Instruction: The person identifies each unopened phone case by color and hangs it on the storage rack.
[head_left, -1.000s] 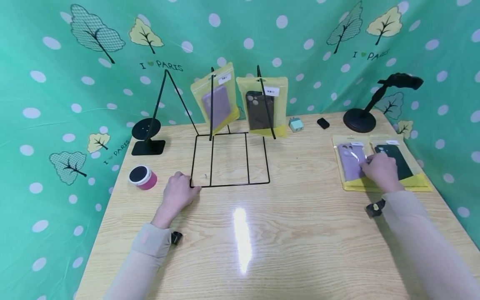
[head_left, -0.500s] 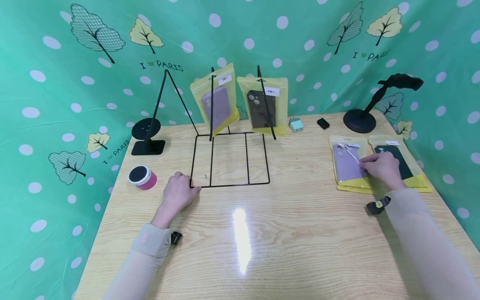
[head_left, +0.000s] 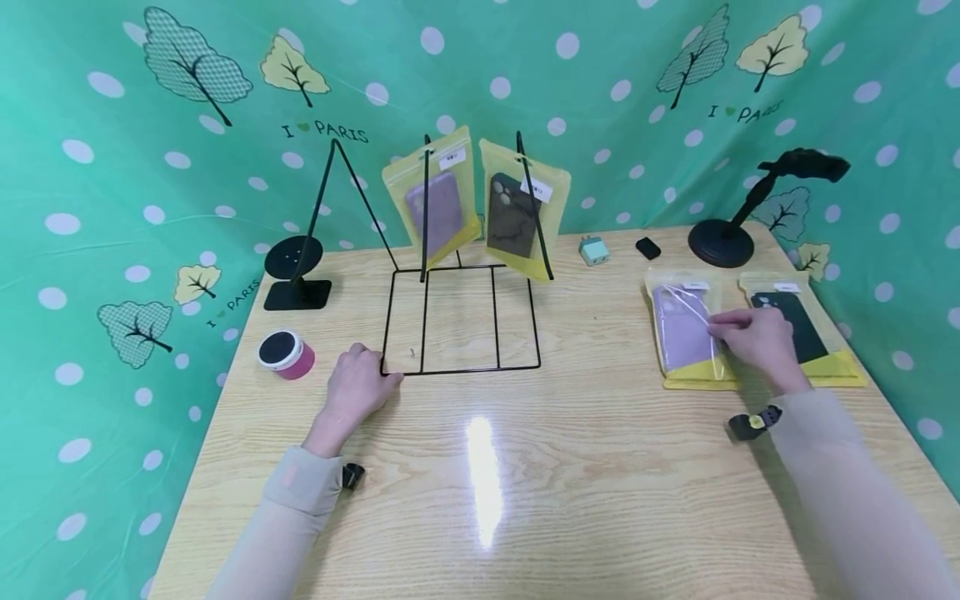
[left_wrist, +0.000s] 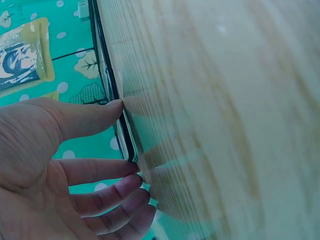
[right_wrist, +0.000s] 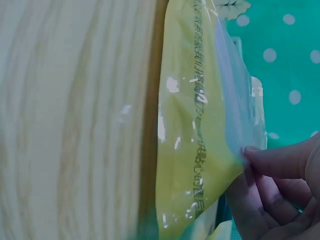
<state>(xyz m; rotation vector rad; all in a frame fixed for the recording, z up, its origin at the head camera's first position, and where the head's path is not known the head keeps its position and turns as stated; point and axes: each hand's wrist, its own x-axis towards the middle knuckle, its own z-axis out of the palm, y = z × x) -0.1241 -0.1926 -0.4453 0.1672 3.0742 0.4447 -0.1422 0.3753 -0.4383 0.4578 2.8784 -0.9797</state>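
On the wooden bench (head_left: 570,467), your right hand (head_left: 753,337) is pinching the light, slippery purple-case pouch (head_left: 684,329) by its edge, while your left hand (head_left: 358,385) is resting relaxed against the wire rack (head_left: 459,318).

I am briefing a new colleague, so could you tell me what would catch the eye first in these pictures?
Two yellow packets with phone cases hang on a black wire rack at the table's middle back, against a green polka-dot backdrop. At the right, the right hand pinches the purple-case packet, beside a dark-case packet lying flat. The left hand rests at the rack's front left corner, near a pink speaker.
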